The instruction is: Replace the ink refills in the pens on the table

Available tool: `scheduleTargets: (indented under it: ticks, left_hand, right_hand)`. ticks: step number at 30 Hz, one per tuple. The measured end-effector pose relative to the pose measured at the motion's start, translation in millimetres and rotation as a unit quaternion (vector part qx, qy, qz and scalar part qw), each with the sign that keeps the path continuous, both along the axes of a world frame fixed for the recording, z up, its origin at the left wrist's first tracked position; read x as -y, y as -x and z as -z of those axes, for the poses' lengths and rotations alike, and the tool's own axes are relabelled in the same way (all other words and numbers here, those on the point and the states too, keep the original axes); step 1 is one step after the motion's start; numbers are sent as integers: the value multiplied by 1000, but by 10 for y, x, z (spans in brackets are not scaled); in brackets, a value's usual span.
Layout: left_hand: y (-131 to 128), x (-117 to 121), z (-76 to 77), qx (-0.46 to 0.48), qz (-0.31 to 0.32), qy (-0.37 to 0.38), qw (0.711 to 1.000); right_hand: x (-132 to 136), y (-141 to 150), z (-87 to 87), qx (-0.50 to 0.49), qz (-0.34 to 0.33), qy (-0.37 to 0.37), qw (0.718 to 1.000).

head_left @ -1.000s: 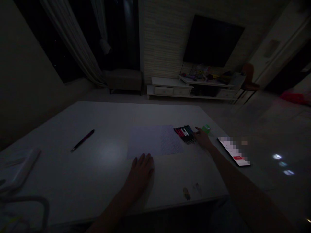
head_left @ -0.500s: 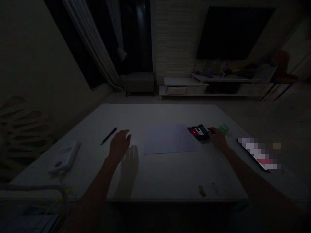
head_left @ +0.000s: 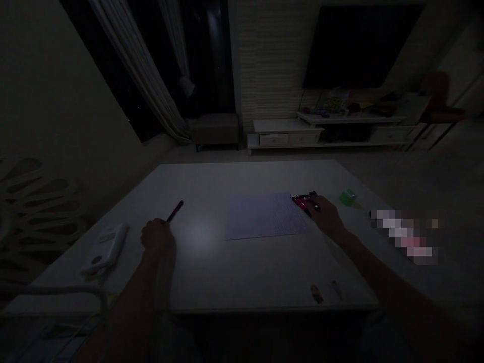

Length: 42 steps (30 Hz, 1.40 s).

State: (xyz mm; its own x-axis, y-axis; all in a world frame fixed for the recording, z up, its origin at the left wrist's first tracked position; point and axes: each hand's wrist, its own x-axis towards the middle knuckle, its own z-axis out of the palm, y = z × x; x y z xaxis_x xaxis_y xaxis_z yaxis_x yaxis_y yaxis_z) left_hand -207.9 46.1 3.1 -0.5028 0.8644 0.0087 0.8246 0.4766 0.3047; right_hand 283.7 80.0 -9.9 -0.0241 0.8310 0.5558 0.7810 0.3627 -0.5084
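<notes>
My left hand (head_left: 156, 236) is closed around the lower end of a dark pen (head_left: 175, 210) on the left side of the white table (head_left: 212, 282). The pen's upper part sticks out past my fingers. On the right, my right hand (head_left: 325, 216) is bent over a row of several pens (head_left: 301, 202), its fingers curled on them. Red and black pens show at its left edge; my hand hides the others. Between my hands lies a sheet of paper (head_left: 249, 217), its right half covered in writing. The pens touch its upper right corner.
A small green object (head_left: 347, 197) stands right of my right hand, with a pixelated phone-like device (head_left: 404, 236) beyond it. At the left lies a white box-shaped device (head_left: 107, 247). Small stickers (head_left: 316, 294) sit near the front edge. A bent tube (head_left: 56, 290) crosses the lower left.
My left hand has moved left and closed over the pen's lower end. My right hand has slid left over the pens, covering most of them.
</notes>
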Motion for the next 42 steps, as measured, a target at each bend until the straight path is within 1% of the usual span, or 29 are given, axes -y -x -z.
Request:
scheduleTargets:
  ticks: [2,4,6,8,9,11,12,13,15,16,17,18,19,20,21,22,23,25,27,29,30,31,33,34,35,36,37,40,42]
  left_hand:
    - [-126,-39,-45,99,11,-46,994]
    - [-372,-84,-64,194,53,-60,978]
    - [-745,-98,-44,285,110,-53,951]
    - [-1206,-45,6,351,156,-40,923]
    - [-1445,12,36,395,181,-30,900]
    - [-1884,170,94,587,217,-10,780]
    - [-2064,258,121,644,227,11,731]
    - [-2207,340,144,678,227,31,699]
    - [-2371,465,177,708,222,61,668]
    - [-2394,501,182,704,225,65,670]
    - [-2384,518,175,681,232,64,691]
    - [-2347,520,153,638,239,48,730]
    - [-2292,511,115,572,244,10,783]
    - [-2230,495,63,481,253,-44,838]
    - [-2167,479,0,374,255,-126,883]
    - [-2112,464,-67,263,285,-191,902]
    - [-2068,453,-130,160,342,-217,900]
    - [-2025,442,-211,-1,432,-229,872]
    - [-2030,439,-209,-78,478,-217,848]
    - [-2059,439,-139,-94,492,-203,841]
    - [-2075,441,-92,-92,493,-199,842]
    - [-2090,443,-46,-88,493,-198,842]
    - [-2115,451,24,-82,494,-207,840]
    - [-2124,457,46,-82,497,-213,837]
    - [-2132,463,59,-82,502,-218,833]
    - [-2138,470,66,-83,508,-222,828]
    - [-2144,476,68,-85,513,-225,824]
    - [-2159,494,78,-88,526,-222,816]
    - [-2172,505,96,-82,529,-209,818]
  right_hand:
    - [100,157,-37,-25,-14,15,999]
    - [222,355,-62,-55,-45,53,996]
    - [361,571,-79,-84,-106,117,984]
    - [499,774,-86,-138,-160,171,962]
    - [560,863,-86,-169,-181,201,948]
    - [658,1004,-79,-233,-212,256,914]
    - [694,1056,-74,-259,-218,273,900]
    - [720,1096,-69,-279,-221,284,890]
    - [747,1139,-64,-302,-216,296,880]
    - [749,1144,-67,-305,-210,298,880]
    - [745,1139,-74,-304,-202,297,882]
    - [737,1125,-87,-297,-190,294,888]
    - [726,1104,-105,-283,-175,288,898]
    - [714,1078,-128,-263,-162,283,908]
    - [703,1049,-154,-240,-156,281,916]
    - [693,1021,-181,-218,-160,284,920]
    - [687,997,-205,-202,-173,291,919]
    - [683,972,-234,-197,-211,310,906]
    - [688,985,-223,-231,-219,325,890]
    - [697,1029,-170,-303,-185,349,867]
    - [703,1059,-134,-352,-158,370,845]
    - [710,1091,-97,-403,-132,396,814]
    - [728,1151,-37,-493,-99,444,742]
    - [737,1176,-18,-527,-92,455,712]
    - [746,1196,-7,-552,-89,460,690]
    - [754,1210,-2,-569,-89,457,678]
    - [761,1219,-1,-578,-88,453,673]
    - [770,1231,5,-581,-77,444,678]
    - [766,1233,27,-580,-67,439,683]
